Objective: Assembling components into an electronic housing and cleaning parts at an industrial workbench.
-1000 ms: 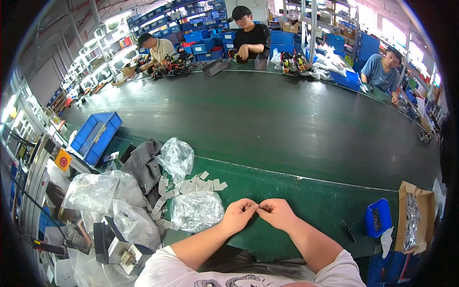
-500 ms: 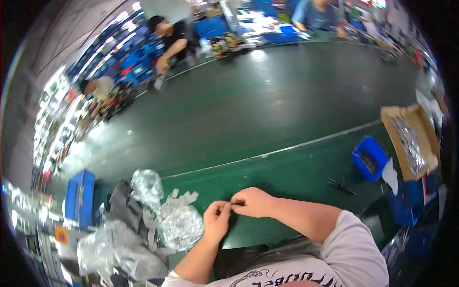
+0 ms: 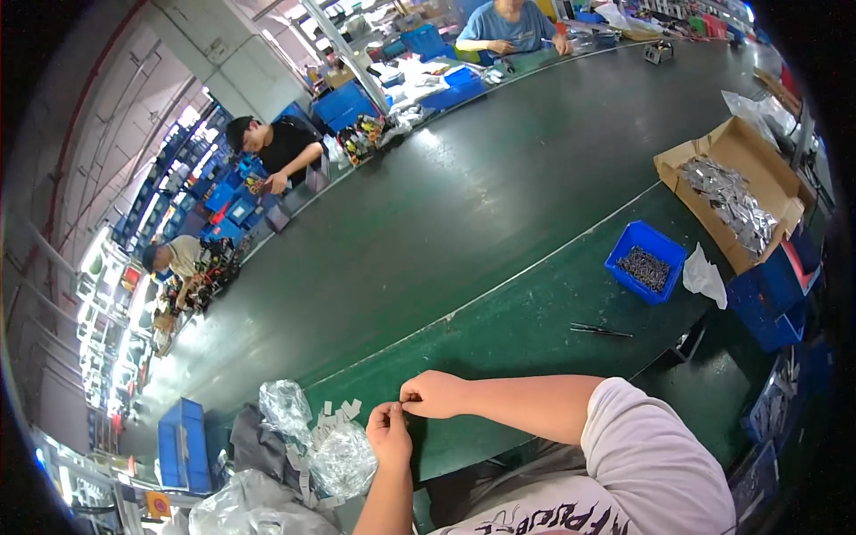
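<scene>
My left hand point(image 3: 390, 435) and my right hand point(image 3: 433, 395) meet over the near edge of the green work table point(image 3: 517, 357). Both have their fingers pinched together, tip to tip. Whatever sits between them is too small or too hidden to make out. Just left of my left hand lies a clear plastic bag point(image 3: 343, 459), with small light-grey flat pieces point(image 3: 332, 419) spread beside and behind it. Another crumpled clear bag point(image 3: 285, 407) rests farther left, next to a dark grey cloth-like bundle point(image 3: 259, 443).
A pair of tweezers point(image 3: 601, 330) lies right of my hands. Beyond it stand a blue bin point(image 3: 615, 260) of small dark parts, a white scrap point(image 3: 704, 276) and a cardboard box point(image 3: 682, 192) of silvery pieces. A blue box point(image 3: 183, 446) stands at left. Several people work across the table.
The whole view has tilted and shifted, so the table and boxes sit differently in the picture. My hands stay pinched together, close to the same bags.
</scene>
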`<action>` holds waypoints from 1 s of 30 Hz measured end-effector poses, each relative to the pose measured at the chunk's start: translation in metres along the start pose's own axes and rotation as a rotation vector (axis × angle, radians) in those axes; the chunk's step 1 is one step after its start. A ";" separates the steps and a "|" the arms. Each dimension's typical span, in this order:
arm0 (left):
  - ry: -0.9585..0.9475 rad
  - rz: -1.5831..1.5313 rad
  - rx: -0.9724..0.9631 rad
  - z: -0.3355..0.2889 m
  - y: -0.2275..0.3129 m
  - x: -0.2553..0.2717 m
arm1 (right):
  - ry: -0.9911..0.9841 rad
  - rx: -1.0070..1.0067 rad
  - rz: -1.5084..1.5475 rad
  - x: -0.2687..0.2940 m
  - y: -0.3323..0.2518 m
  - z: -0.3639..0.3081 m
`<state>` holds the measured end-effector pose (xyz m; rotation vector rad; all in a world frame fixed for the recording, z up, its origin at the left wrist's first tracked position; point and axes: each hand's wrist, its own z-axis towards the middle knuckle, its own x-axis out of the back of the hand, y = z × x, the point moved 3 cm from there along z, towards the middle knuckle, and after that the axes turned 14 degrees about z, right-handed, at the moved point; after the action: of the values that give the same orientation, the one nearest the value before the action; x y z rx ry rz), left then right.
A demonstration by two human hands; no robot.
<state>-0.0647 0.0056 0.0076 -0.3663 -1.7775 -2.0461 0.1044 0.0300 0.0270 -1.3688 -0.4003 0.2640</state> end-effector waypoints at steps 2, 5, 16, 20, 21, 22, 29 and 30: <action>0.042 0.015 0.008 -0.002 0.007 0.004 | -0.024 0.014 0.008 -0.004 0.001 0.003; 0.030 0.111 -0.021 0.000 0.013 0.003 | -0.001 0.024 -0.059 0.000 -0.004 0.003; -0.011 0.067 0.002 -0.005 0.018 -0.003 | -0.062 -0.014 -0.096 0.002 -0.001 -0.003; -0.047 0.084 -0.018 -0.006 0.026 0.001 | -0.056 -0.052 -0.011 -0.001 0.004 -0.002; -0.038 0.084 -0.032 -0.006 0.020 0.000 | -0.043 -0.064 -0.014 -0.001 0.005 -0.002; -0.021 0.078 -0.021 -0.005 0.018 -0.001 | -0.064 -0.065 -0.020 -0.002 0.008 -0.001; 0.002 -0.016 -0.084 -0.001 0.019 -0.004 | -0.062 -0.088 0.062 0.000 0.018 0.006; 0.007 -0.015 -0.077 -0.003 0.017 -0.002 | -0.071 -0.091 0.063 -0.002 0.019 0.005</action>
<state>-0.0551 0.0009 0.0211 -0.3682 -1.7062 -2.1278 0.1016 0.0370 0.0088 -1.4657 -0.4326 0.3505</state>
